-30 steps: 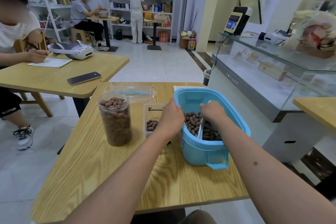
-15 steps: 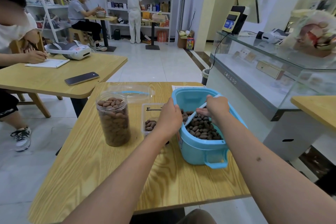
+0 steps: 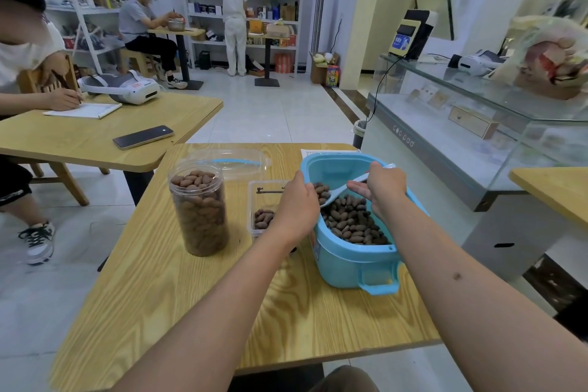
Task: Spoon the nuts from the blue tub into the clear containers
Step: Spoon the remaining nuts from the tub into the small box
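The blue tub (image 3: 350,261) stands on the right of the wooden table (image 3: 197,302), part full of brown nuts (image 3: 353,223). My left hand (image 3: 297,204) grips the tub's left rim. My right hand (image 3: 380,186) holds a white spoon (image 3: 337,192) loaded with nuts, lifted above the pile near the left rim. Left of the tub sits a small clear rectangular container (image 3: 262,200) with a few nuts at its bottom, partly hidden by my left hand. A tall clear jar (image 3: 199,207) full of nuts stands further left.
A clear lid with a blue seal (image 3: 235,162) lies behind the jar. A second table (image 3: 95,143) on the left holds a phone (image 3: 143,137), a headset and a notebook, with a person writing there. A glass counter (image 3: 471,124) runs along the right.
My right hand has lifted the spoon from deep in the nuts and brought it, loaded, up and left toward the tub's rim. My left hand has stayed on the rim.
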